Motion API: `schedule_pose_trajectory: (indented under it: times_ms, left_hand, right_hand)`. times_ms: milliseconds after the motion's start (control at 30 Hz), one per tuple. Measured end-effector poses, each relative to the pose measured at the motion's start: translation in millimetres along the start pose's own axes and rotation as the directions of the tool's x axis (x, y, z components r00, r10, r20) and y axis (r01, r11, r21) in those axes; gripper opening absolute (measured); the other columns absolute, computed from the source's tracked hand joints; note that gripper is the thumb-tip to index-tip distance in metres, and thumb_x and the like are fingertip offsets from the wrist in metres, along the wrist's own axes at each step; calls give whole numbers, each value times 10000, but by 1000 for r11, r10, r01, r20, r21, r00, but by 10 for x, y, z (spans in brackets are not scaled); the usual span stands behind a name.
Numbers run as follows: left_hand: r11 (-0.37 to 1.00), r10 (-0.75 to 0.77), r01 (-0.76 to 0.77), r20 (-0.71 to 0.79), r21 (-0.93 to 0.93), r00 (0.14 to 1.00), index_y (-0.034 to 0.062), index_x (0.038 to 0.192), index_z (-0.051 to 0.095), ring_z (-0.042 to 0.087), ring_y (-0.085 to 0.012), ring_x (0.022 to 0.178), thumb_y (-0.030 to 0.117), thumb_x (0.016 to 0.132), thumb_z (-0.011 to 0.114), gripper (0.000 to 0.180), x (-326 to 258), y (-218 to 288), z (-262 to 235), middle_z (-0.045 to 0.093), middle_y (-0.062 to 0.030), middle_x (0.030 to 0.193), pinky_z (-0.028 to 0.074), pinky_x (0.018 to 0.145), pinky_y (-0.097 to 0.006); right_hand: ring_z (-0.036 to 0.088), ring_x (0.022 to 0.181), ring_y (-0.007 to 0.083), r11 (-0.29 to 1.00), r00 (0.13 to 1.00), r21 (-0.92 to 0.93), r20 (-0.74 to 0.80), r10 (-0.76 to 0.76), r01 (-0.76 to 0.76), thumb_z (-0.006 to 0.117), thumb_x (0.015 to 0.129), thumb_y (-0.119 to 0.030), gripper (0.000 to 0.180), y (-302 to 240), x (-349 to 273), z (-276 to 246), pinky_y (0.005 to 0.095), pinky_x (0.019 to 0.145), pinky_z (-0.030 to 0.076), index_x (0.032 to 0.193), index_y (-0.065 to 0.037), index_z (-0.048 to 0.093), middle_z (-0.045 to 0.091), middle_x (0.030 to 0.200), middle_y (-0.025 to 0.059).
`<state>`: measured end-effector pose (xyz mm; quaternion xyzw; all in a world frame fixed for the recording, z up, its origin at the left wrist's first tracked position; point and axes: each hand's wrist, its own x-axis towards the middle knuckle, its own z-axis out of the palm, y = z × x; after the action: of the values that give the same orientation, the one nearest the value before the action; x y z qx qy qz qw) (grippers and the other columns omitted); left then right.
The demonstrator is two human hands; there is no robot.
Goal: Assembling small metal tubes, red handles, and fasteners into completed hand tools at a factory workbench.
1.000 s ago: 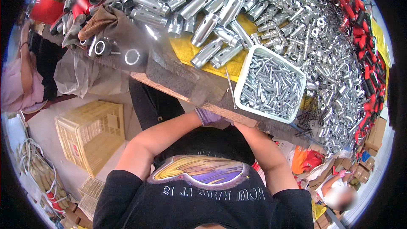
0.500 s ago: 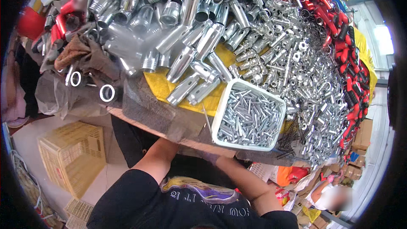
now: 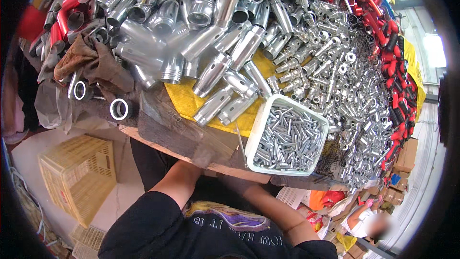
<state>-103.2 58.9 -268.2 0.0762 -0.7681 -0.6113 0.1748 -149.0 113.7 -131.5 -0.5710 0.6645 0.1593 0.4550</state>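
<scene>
Both my forearms reach in under the front edge of the workbench point(image 3: 191, 156). The left forearm point(image 3: 184, 177) passes beneath the edge, and my left hand is hidden there. My right hand point(image 3: 235, 183) is a dark, smeared shape in the shadow below the edge; its fingers and anything in them cannot be made out. Just above, on the bench, sits a white plastic tray point(image 3: 251, 151) full of short metal pins point(image 3: 290, 136). Left of the tray, several shiny slotted metal tubes point(image 3: 213, 74) lie on a yellow cloth point(image 3: 179, 98).
Threaded metal sleeves point(image 3: 201, 9) heap at the back. Small metal fittings point(image 3: 335, 91) and red-and-black parts point(image 3: 395, 96) spread to the right. A brown rag point(image 3: 96, 64) and a white-rimmed ring point(image 3: 120, 109) lie left. A yellow crate point(image 3: 72, 177) stands on the floor; another person point(image 3: 362, 223) is at lower right.
The view has shifted slightly, so the bench and tray appear a little lower. My right forearm has moved slightly and is more blurred at the wrist. The parts on the bench lie as before.
</scene>
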Motion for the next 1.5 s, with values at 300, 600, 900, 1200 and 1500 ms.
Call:
schedule_pose_trajectory:
  times_ms: [300, 600, 900, 1200, 1500]
  left_hand:
    - [998, 19, -21, -31, -64, 999, 127, 1241, 541, 550, -296, 1091, 370, 868, 543, 445, -34, 122, 65, 561, -125, 1231, 431, 931, -369]
    - [998, 32, -33, -30, -49, 999, 125, 1243, 539, 545, -294, 1100, 371, 868, 546, 449, -12, 194, -150, 558, -125, 1237, 428, 937, -369]
    - [998, 9, -8, 20, -55, 1000, 123, 1245, 537, 541, -292, 1109, 373, 868, 548, 452, -93, 463, -265, 554, -126, 1242, 425, 943, -368]
    - [929, -310, 152, 488, 337, 816, 68, 1302, 482, 441, -211, 1235, 392, 887, 532, 530, -209, 1398, -483, 454, -117, 1370, 356, 1037, -338]
    - [90, 515, -254, 173, 963, 840, 118, 1126, 608, 597, -270, 970, 301, 860, 555, 328, -588, 723, -186, 622, -141, 1097, 471, 887, -390]
  right_hand:
    - [587, 975, 376, 999, 998, 36, 55, -4, 2, 503, 860, -310, 339, -231, 183, -302, 447, 857, 464, 1132, -121, 574, 604, 1110, 186]
    - [600, 943, 384, 994, 997, 92, 42, -65, 61, 517, 853, -304, 348, -271, -55, -174, 450, 835, 476, 1143, -118, 564, 606, 1095, 198]
    - [600, 944, 382, 990, 990, 47, 23, -137, 136, 503, 861, -313, 340, -410, 78, -330, 457, 835, 476, 1135, -121, 563, 604, 1093, 201]
    - [600, 945, 381, 967, 978, 148, -58, -201, 208, 488, 870, -321, 333, 154, -425, -275, 465, 834, 475, 1127, -123, 562, 602, 1091, 204]
    - [600, 945, 379, 963, 969, 126, -99, -226, 238, 474, 879, -330, 327, 254, -416, -248, 473, 833, 475, 1119, -126, 561, 600, 1088, 207]
